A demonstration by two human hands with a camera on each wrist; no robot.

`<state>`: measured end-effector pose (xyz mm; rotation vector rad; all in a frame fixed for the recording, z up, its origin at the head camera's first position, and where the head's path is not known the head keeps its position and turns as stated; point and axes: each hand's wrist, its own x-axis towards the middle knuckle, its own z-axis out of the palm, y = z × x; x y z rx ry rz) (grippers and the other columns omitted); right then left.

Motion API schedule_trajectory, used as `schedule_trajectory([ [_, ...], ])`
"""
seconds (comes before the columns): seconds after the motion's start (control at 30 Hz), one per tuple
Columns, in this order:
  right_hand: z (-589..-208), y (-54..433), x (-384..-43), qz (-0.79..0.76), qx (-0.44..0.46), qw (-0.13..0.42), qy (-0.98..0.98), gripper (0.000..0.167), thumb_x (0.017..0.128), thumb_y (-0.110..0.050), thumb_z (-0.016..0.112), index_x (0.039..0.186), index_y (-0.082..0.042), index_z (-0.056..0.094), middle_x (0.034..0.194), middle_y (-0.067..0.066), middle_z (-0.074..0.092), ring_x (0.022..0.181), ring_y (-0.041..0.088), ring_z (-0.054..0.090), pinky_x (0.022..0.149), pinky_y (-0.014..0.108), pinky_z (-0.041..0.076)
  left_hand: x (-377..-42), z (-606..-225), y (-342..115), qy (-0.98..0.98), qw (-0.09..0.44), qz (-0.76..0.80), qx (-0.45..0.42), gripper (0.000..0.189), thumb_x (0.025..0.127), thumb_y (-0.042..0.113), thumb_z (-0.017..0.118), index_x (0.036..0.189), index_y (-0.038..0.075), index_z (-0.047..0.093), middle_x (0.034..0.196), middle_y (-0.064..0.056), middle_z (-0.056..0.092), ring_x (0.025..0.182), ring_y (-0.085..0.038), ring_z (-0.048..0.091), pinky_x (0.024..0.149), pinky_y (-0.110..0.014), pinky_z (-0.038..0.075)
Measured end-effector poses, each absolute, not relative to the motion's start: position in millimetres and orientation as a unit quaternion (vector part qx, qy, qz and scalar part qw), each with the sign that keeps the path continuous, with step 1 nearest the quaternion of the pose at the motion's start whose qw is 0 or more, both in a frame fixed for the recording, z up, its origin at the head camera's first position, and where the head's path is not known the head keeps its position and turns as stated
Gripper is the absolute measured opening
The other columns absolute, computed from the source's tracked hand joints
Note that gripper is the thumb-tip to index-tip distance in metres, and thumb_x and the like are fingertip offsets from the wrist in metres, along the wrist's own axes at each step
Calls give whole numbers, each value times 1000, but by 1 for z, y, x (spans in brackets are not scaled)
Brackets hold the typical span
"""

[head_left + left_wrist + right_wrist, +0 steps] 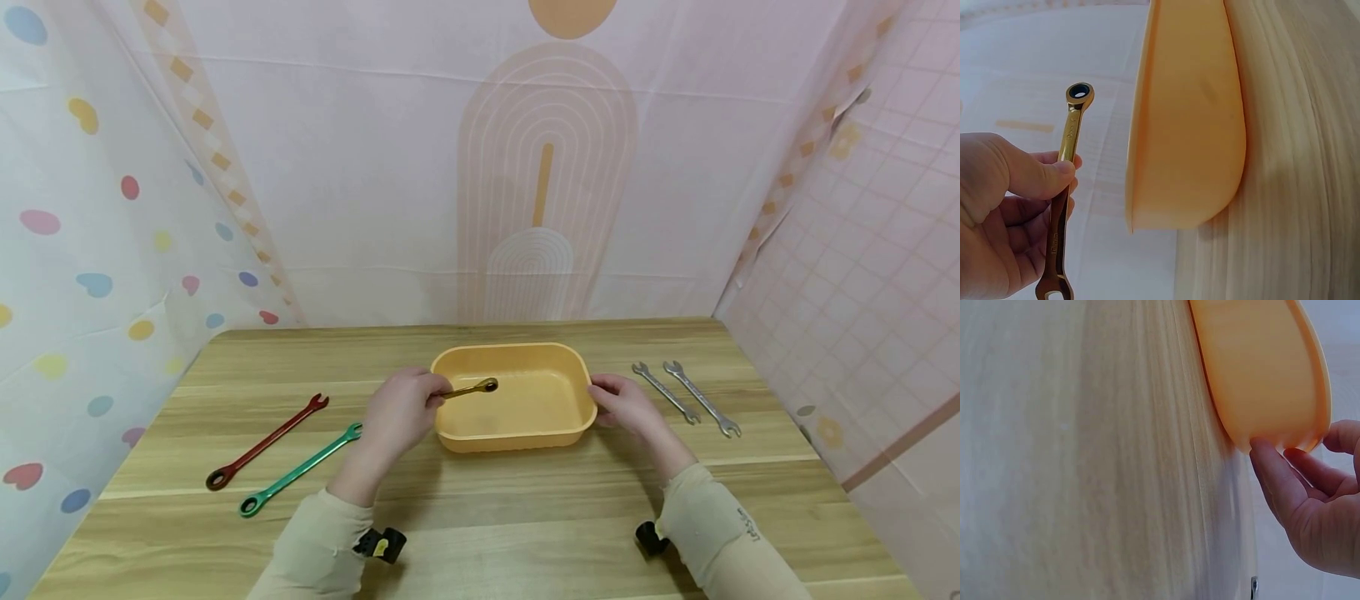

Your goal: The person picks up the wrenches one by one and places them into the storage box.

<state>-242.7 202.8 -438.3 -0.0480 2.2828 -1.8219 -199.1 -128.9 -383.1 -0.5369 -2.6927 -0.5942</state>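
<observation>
A gold ratcheting combination wrench point(1063, 197) is pinched between the thumb and fingers of my left hand point(401, 408). Its ring end points right, over the left part of a yellow plastic bin point(517, 443); the left wrist view shows its open end pointing down past the palm. Nothing lies inside the bin, which rests on the wooden table. At the bin's right end, my right hand point(626, 403) grips the edge, thumb at the rim and fingers against the outer wall. Beside my left wrist lies a green wrench point(300, 471), its open end partly behind the hand.
Farther left a red wrench point(266, 443) lies slanted on the table point(495, 525). Two silver open-end wrenches, a shorter one point(666, 393) and a longer one point(702, 398), lie to the right of the bin. Patterned curtains point(360, 192) hang behind and at both sides.
</observation>
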Motion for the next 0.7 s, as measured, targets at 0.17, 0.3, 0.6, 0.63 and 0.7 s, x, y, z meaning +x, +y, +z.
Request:
schedule_trajectory([
  [0.17,-438,203,-242,-618,-16,107,779,42,102,-8,51,135,18,45,127,33,53,92,19,64,77,33,58,-200,-380,-123,-942,177,-204,-198,18,80,-4,75,86,13,76,85,-1,67,78,-22,64,68,-39,54],
  [0.3,-438,202,-241,-615,-17,104,781,42,102,-9,51,135,18,45,127,33,53,93,19,64,77,34,58,-202,-377,-117,-937,184,-209,-211,18,80,-4,76,86,12,76,86,-2,69,80,-23,64,69,-40,54],
  [0.6,-437,201,-240,-616,-14,107,780,43,103,-10,51,136,17,45,129,32,52,94,19,63,78,34,58,-203,-375,-103,-924,197,-226,-235,18,79,-6,76,85,11,77,87,-3,70,83,-25,65,71,-41,55],
  [0.63,-436,201,-240,-616,-14,107,780,43,103,-10,51,136,17,45,129,32,52,94,19,63,78,34,58,-203,-375,-101,-923,198,-227,-237,18,79,-6,76,85,11,77,87,-3,70,82,-25,65,71,-41,55],
  [0.7,-437,201,-240,-616,-14,106,780,43,103,-9,51,136,17,45,129,33,52,94,19,64,78,34,58,-203,-376,-97,-922,201,-227,-240,18,79,-5,76,85,12,77,87,-2,70,82,-25,65,71,-41,55],
])
